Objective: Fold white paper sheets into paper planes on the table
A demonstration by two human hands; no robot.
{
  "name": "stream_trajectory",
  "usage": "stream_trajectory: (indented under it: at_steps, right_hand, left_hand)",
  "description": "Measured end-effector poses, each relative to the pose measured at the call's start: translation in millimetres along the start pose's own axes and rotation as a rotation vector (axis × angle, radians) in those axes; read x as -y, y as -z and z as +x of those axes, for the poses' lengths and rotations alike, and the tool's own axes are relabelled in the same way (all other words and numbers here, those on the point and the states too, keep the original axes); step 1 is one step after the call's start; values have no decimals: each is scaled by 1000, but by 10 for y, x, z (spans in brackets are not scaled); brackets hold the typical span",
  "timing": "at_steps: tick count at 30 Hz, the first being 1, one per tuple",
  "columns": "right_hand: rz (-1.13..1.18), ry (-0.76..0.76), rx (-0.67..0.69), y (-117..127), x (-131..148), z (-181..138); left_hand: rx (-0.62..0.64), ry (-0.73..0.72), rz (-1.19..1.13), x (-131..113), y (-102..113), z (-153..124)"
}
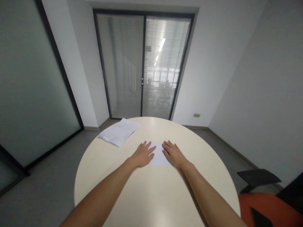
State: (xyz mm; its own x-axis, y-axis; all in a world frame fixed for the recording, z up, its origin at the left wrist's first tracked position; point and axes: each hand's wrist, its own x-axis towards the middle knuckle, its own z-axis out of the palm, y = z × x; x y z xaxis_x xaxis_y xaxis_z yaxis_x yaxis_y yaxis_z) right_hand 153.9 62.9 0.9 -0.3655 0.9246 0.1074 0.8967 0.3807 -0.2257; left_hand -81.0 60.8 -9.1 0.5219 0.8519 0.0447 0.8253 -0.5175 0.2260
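Note:
A small white sheet of paper (159, 156) lies on the round cream table (151, 192), between my two hands. My left hand (143, 154) rests over its left side with the fingers spread. Over the right side is my right hand (174, 153), its fingers stretched out and pointing forward and left. The palms hide both side edges of the paper. Neither hand grips anything.
White sheets (120, 130), perhaps a loose stack, lie at the table's far left edge. An orange chair (265, 208) with black armrests stands close to the table on the right. Beyond the table are a glass door with blinds (127, 69) and white walls.

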Motion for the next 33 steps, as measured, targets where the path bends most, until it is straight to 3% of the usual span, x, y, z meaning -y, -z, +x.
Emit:
stream_trajectory:
  at_steps: [4, 10, 25, 33]
  right_hand:
    - [95, 167, 5, -46, -55, 30]
    - [162, 221, -66, -107, -214, 51]
    - [141, 187, -52, -82, -197, 35]
    - [33, 132, -112, 44, 74, 41]
  left_hand:
    - [-14, -2, -1, 4, -4, 8]
    - [-24, 7, 10, 13, -23, 19]
    - [-13, 12, 22, 37, -33, 32]
    - [-6, -18, 23, 26, -37, 35]
